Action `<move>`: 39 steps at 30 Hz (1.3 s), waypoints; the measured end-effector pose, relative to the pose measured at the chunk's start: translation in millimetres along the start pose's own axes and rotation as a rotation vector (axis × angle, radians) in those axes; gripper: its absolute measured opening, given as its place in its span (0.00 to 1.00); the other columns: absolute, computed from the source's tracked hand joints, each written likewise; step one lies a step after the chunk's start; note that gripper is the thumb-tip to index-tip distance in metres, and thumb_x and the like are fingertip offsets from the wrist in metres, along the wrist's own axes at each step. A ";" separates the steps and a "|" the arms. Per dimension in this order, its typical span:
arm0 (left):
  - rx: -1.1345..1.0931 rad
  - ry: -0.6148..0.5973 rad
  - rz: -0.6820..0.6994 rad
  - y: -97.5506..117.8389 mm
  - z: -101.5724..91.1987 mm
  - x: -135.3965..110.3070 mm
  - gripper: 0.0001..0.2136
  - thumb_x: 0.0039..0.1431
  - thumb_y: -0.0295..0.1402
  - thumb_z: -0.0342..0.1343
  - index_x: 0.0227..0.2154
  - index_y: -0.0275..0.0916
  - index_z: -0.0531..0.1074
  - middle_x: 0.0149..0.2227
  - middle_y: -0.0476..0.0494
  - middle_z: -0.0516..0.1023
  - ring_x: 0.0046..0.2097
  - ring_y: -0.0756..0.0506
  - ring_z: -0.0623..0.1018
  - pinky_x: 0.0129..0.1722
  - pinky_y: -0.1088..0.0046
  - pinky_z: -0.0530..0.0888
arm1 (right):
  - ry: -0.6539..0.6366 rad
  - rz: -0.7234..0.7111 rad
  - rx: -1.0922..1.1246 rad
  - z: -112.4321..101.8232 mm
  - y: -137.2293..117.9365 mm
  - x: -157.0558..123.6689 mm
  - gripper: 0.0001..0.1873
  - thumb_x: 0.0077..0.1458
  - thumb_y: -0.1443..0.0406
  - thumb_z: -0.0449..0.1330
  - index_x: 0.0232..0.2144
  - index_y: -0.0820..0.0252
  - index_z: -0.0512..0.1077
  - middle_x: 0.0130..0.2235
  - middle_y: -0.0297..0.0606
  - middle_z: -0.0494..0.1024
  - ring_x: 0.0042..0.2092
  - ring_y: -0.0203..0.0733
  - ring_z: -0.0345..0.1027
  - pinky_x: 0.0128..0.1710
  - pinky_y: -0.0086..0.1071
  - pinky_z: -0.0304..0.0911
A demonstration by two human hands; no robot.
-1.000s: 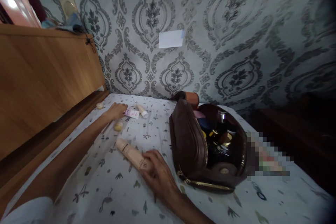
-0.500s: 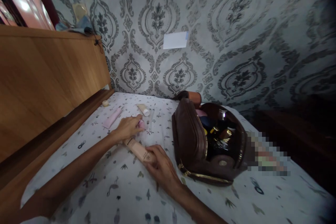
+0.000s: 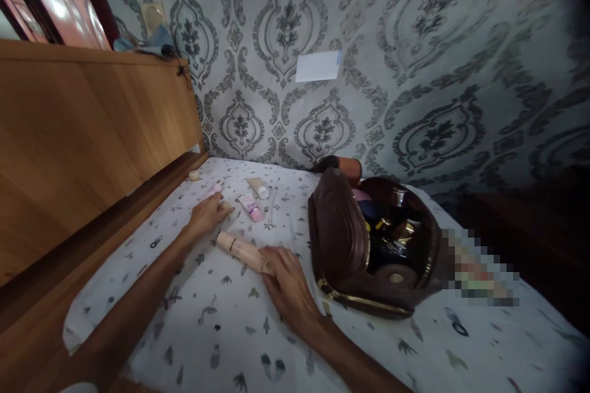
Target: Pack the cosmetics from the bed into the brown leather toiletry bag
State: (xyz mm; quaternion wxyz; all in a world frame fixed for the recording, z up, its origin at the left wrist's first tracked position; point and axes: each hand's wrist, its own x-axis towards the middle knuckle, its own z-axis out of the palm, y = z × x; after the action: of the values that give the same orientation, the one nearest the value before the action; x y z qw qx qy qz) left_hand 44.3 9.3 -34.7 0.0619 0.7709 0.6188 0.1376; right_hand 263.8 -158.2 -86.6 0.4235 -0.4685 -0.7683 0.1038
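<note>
My right hand (image 3: 286, 279) grips the near end of a peach tube (image 3: 242, 250), which lies slanted on the patterned sheet. My left hand (image 3: 207, 215) is over a slim pink tube (image 3: 216, 187), hiding most of it; its thumb and fingers are apart. Just right of the left hand lies a small pink-and-white tube (image 3: 251, 206). Behind that rests a beige tube with a white cap (image 3: 259, 188). To the right of my right hand stands a brown cosmetic bag (image 3: 332, 236), unzipped, with several bottles and other items inside.
A thin clear stick (image 3: 273, 199) lies beside the small tubes. A little cream-coloured round item (image 3: 194, 175) sits near the wooden panel (image 3: 101, 123) on the left. Behind the bag is a brown cylindrical object (image 3: 349, 169) against the patterned wall. A pixelated object (image 3: 482, 273) lies right of the bag.
My left hand has moved left, off the small pink-and-white tube and over the slim pink one. My right hand stays on the peach tube. The view has shifted slightly.
</note>
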 end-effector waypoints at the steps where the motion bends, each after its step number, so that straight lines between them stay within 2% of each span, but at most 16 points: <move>1: -0.006 -0.001 0.001 1.2 2.5 -0.7 0.20 0.60 0.46 0.54 0.51 0.42 0.66 0.43 0.43 0.78 0.46 0.41 0.77 0.39 0.69 0.69 | 0.012 -0.016 -0.021 -0.1 -0.1 0.2 0.22 0.56 0.76 0.54 0.52 0.57 0.67 0.49 0.44 0.74 0.50 0.50 0.66 0.51 0.45 0.64; 6: -0.036 0.013 0.029 -0.6 4.6 0.3 0.16 0.57 0.38 0.54 0.48 0.43 0.65 0.42 0.45 0.77 0.45 0.41 0.76 0.39 0.69 0.69 | -0.001 0.024 0.002 -2.7 -0.6 1.9 0.24 0.52 0.77 0.54 0.51 0.57 0.68 0.48 0.43 0.74 0.49 0.50 0.66 0.50 0.46 0.65; 10: -0.066 0.027 0.071 -9.7 -0.2 2.0 0.18 0.54 0.36 0.55 0.49 0.44 0.66 0.44 0.46 0.76 0.44 0.43 0.76 0.40 0.69 0.69 | -0.001 0.047 0.035 -3.2 0.5 1.2 0.24 0.53 0.76 0.54 0.51 0.56 0.68 0.48 0.44 0.74 0.51 0.51 0.65 0.51 0.48 0.65; 14: -0.086 0.003 0.145 -17.5 -2.3 2.5 0.16 0.52 0.37 0.57 0.45 0.43 0.72 0.41 0.47 0.75 0.43 0.43 0.76 0.40 0.70 0.70 | 0.016 0.041 0.053 1.5 5.5 -2.0 0.22 0.55 0.75 0.53 0.51 0.56 0.67 0.49 0.44 0.73 0.52 0.51 0.65 0.52 0.49 0.65; 19: -0.133 -0.010 0.223 -24.0 0.9 11.5 0.15 0.57 0.41 0.54 0.44 0.42 0.75 0.39 0.47 0.78 0.40 0.45 0.78 0.39 0.71 0.72 | 0.058 0.038 0.033 7.3 11.5 -3.9 0.22 0.55 0.75 0.53 0.51 0.55 0.67 0.49 0.43 0.73 0.52 0.51 0.66 0.52 0.49 0.66; 22: -0.148 0.003 0.235 -31.7 1.1 27.5 0.14 0.58 0.40 0.53 0.43 0.40 0.75 0.38 0.47 0.79 0.38 0.46 0.78 0.39 0.72 0.73 | 0.068 0.015 0.010 5.8 12.6 -3.3 0.21 0.55 0.75 0.53 0.50 0.54 0.67 0.49 0.43 0.73 0.51 0.51 0.67 0.50 0.48 0.67; 25: -0.103 0.044 0.190 -46.2 -4.9 50.3 0.13 0.61 0.37 0.50 0.42 0.40 0.76 0.39 0.45 0.80 0.41 0.45 0.78 0.43 0.70 0.74 | 0.054 0.013 -0.001 3.3 12.6 -2.8 0.20 0.56 0.73 0.54 0.49 0.53 0.68 0.50 0.43 0.73 0.52 0.51 0.68 0.50 0.47 0.69; 27: -0.036 0.089 0.120 -59.5 -12.9 67.7 0.14 0.62 0.34 0.47 0.44 0.39 0.75 0.45 0.41 0.78 0.47 0.42 0.77 0.47 0.66 0.73 | 0.054 0.029 -0.007 2.9 12.7 -2.8 0.20 0.56 0.73 0.54 0.49 0.53 0.68 0.50 0.44 0.73 0.52 0.51 0.68 0.50 0.47 0.69; 29: 0.044 0.125 0.042 -73.9 -21.9 85.6 0.17 0.62 0.30 0.45 0.50 0.37 0.72 0.54 0.34 0.73 0.56 0.37 0.71 0.53 0.60 0.70 | 0.059 0.030 -0.007 3.8 13.0 -3.0 0.20 0.56 0.73 0.54 0.50 0.52 0.68 0.51 0.44 0.73 0.52 0.51 0.68 0.50 0.47 0.69; 31: 0.112 0.097 0.009 -87.6 -29.1 102.6 0.21 0.60 0.27 0.46 0.56 0.36 0.67 0.60 0.31 0.66 0.61 0.34 0.66 0.54 0.55 0.68 | 0.061 0.036 -0.001 5.1 13.4 -3.0 0.19 0.57 0.72 0.54 0.50 0.52 0.68 0.51 0.44 0.73 0.52 0.51 0.68 0.50 0.48 0.69; 34: 0.183 0.004 0.016 -103.8 -31.7 123.7 0.25 0.57 0.24 0.49 0.59 0.40 0.64 0.64 0.33 0.62 0.64 0.34 0.61 0.57 0.54 0.66 | 0.056 0.061 0.006 5.4 13.6 -2.3 0.18 0.57 0.72 0.55 0.49 0.53 0.69 0.50 0.44 0.73 0.52 0.51 0.68 0.51 0.48 0.68; 36: 0.210 -0.047 0.032 -111.0 -28.1 133.0 0.22 0.60 0.26 0.48 0.57 0.41 0.65 0.64 0.35 0.63 0.65 0.35 0.60 0.58 0.53 0.64 | 0.040 0.061 0.015 4.1 13.5 -1.5 0.18 0.56 0.71 0.55 0.49 0.54 0.69 0.50 0.45 0.73 0.52 0.51 0.67 0.51 0.47 0.68; 39: 0.228 -0.079 0.031 -116.8 -20.3 139.8 0.15 0.63 0.29 0.45 0.50 0.40 0.71 0.60 0.33 0.67 0.63 0.34 0.62 0.58 0.52 0.63 | 0.023 0.050 0.031 1.1 12.9 -0.6 0.18 0.57 0.71 0.55 0.49 0.54 0.69 0.51 0.45 0.72 0.53 0.51 0.67 0.51 0.46 0.68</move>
State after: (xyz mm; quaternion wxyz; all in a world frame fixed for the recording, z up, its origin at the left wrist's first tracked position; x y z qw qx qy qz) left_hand -43.5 170.0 -27.5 -0.0037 0.7873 0.6154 0.0367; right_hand 271.2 -151.4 -94.8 0.4368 -0.4820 -0.7498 0.1211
